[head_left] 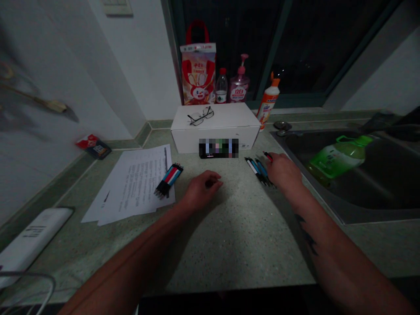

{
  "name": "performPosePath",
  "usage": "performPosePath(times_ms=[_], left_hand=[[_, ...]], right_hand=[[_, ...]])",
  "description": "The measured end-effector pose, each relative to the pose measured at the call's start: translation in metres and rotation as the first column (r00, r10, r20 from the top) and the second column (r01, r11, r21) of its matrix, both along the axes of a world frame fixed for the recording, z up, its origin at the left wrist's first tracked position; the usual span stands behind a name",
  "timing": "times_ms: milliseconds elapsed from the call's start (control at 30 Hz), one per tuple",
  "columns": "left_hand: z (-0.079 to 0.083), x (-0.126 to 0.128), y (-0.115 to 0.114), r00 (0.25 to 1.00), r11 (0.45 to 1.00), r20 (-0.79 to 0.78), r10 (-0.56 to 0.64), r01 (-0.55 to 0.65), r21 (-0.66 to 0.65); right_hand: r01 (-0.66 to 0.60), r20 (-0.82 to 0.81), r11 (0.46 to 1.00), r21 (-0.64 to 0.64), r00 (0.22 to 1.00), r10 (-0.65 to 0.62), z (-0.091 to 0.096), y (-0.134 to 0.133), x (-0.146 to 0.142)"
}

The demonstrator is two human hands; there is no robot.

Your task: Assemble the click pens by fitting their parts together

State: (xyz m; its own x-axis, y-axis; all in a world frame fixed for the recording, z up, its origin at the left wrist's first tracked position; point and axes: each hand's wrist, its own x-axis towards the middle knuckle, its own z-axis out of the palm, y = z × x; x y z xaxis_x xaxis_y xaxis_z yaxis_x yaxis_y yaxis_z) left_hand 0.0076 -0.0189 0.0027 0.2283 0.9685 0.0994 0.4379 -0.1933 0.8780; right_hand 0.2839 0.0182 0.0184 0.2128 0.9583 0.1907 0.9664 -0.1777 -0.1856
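My left hand (202,187) hovers at or rests on the middle of the counter, its fingers loosely curled, thumb and forefinger apart, nothing seen between them. To its left, a bundle of pens (169,179) in black, blue, red and white lies on the printed sheets of paper (134,183). On the right, my right hand (285,174) is closed around a red and black pen (268,156), whose end sticks out past the fingers. Just beside that hand several blue, white and black pens (257,171) lie on the counter, partly covered by it.
A white box (216,118) carrying eyeglasses (201,116) stands at the back, with a phone (218,148) against its front. Behind are a gift bag (198,74) and bottles. The sink (377,205) on the right holds a green jug (339,155). A white power strip (36,238) lies left.
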Motion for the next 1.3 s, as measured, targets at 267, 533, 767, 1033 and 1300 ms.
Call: performPosePath(times_ms=[267,533,767,1033,1300], left_hand=[[-0.001,-0.004,0.005,0.99,0.996,-0.115,0.08,-0.074,0.055],[0.004,-0.042,0.023,0.459,0.88,-0.752,0.474,-0.284,0.382],[-0.007,-0.044,0.029,0.535,0.925,-0.757,0.376,-0.169,0.34],[-0.013,0.0,0.004,0.894,0.941,-0.447,0.037,0.12,0.317],[-0.011,-0.003,0.004,0.971,0.947,-0.237,0.04,0.039,0.319]], right_hand=[[0.02,0.012,0.993,-0.118,1.0,-0.019,-0.005,0.0,-0.006],[-0.059,0.055,0.998,-0.021,0.997,0.06,0.006,-0.009,-0.021],[-0.372,-0.008,0.923,0.094,0.927,0.375,0.0,-0.023,-0.054],[-0.691,-0.256,0.698,0.189,0.652,0.714,-0.018,-0.036,-0.082],[-0.559,-0.674,0.802,0.21,0.511,0.533,-0.022,-0.026,-0.08]])
